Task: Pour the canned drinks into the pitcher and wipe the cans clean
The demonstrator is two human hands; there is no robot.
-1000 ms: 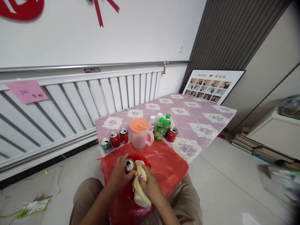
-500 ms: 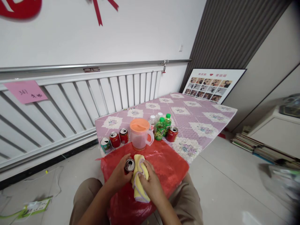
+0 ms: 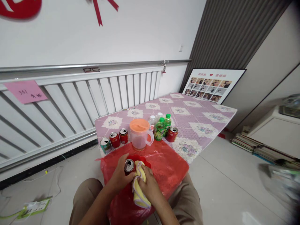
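My left hand point(image 3: 122, 175) is closed around a dark red drink can point(image 3: 129, 166), its opened top facing up toward me. In my right hand point(image 3: 148, 182) is a folded yellow cloth point(image 3: 140, 195) with a purple edge, pressed against the can's right side. Beneath both hands, the rim of a red dish point(image 3: 147, 162) shows on the red plastic sheet point(image 3: 168, 165); my hands hide most of the dish. Just beyond stands a clear pitcher point(image 3: 138, 139) with an orange lid.
Left of the pitcher are two red cans point(image 3: 114, 139) and a teal can point(image 3: 106, 145). To its right stand green bottles point(image 3: 159, 129), white-capped bottles point(image 3: 152, 120) and another red can point(image 3: 172, 134). A flowered cloth point(image 3: 201, 125) covers the table; a white radiator point(image 3: 112, 90) runs behind.
My right hand and the yellow cloth have shifted slightly down and right along the can. More of the red dish's rim now shows behind them. The can stays in my left hand.
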